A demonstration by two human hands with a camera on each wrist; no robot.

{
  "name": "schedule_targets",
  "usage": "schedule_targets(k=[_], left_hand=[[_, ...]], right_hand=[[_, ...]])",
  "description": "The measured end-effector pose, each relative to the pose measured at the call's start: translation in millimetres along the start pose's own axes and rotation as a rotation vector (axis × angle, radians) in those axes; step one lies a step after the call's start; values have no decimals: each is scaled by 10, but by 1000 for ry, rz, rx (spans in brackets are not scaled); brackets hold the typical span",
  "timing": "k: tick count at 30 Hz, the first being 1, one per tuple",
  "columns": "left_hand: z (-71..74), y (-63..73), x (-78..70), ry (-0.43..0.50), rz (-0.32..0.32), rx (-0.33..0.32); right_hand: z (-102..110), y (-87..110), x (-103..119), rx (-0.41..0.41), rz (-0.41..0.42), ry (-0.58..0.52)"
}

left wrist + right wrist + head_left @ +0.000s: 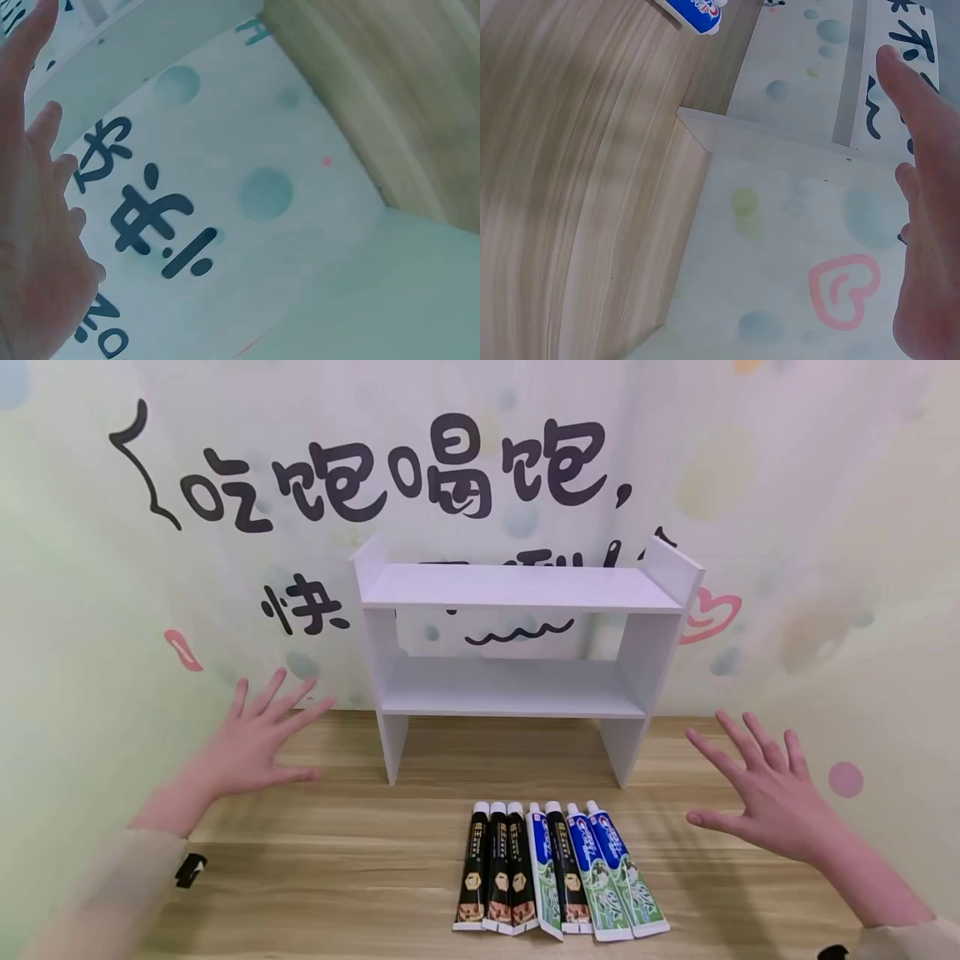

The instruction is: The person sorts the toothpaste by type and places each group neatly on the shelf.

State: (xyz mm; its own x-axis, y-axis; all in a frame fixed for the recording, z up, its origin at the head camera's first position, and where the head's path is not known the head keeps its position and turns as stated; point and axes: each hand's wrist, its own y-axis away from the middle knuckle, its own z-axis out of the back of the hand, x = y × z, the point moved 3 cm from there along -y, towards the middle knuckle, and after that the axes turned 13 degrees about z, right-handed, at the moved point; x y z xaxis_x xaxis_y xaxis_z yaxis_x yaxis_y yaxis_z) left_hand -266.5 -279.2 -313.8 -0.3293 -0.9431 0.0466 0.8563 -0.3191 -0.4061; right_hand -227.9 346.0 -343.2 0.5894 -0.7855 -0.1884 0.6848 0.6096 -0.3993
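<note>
Both hands are raised with fingers spread, and neither holds anything. The left hand (255, 739) hovers left of a white two-tier shelf (513, 687); in the left wrist view that hand (37, 240) fills the left edge. On the other side, the right hand (772, 793) hovers right of the shelf; its thumb points inward. A row of toothpaste tubes lies flat in front of the shelf, caps toward it. Several are black tubes (472, 868), and three are blue-and-green tubes (600, 877). One black tube lies among the blue-and-green ones. A blue tube end (694, 11) shows in the right wrist view.
The wooden tabletop (337, 860) meets a pale printed wall (787, 527) right behind the shelf. Side walls stand close to both arms. Black lettering (330, 481) and a pink heart (708, 614) mark the back wall. Both shelf boards are bare.
</note>
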Motion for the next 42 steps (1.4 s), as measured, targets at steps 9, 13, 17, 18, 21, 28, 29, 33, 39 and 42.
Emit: schedule_targets(k=[9, 13, 17, 18, 21, 28, 29, 33, 39, 42], left_hand=[[501, -376, 40, 39, 97, 68], [775, -578, 62, 113, 131, 69], [1003, -748, 67, 184, 113, 12], [1047, -783, 63, 200, 103, -6], [1140, -881, 37, 240, 82, -43], [1225, -1053, -37, 299, 71, -130], [1227, -1076, -47, 307, 72, -143], [1224, -1180, -80, 340, 71, -195], [1193, -1317, -126, 402, 57, -244], [1188, -1362, -150, 428, 62, -253]], right_hand=[[45, -53, 9, -13, 25, 11], [66, -94, 20, -20, 36, 15], [86, -131, 45, -18, 38, 13], [92, -140, 51, -17, 37, 13], [108, -159, 69, -17, 35, 8], [136, -198, 81, -33, 48, 10], [142, -207, 80, -38, 48, 10], [166, -262, 85, -59, 46, 6], [200, -339, 125, -61, 52, 7], [214, -372, 159, -57, 53, 1]])
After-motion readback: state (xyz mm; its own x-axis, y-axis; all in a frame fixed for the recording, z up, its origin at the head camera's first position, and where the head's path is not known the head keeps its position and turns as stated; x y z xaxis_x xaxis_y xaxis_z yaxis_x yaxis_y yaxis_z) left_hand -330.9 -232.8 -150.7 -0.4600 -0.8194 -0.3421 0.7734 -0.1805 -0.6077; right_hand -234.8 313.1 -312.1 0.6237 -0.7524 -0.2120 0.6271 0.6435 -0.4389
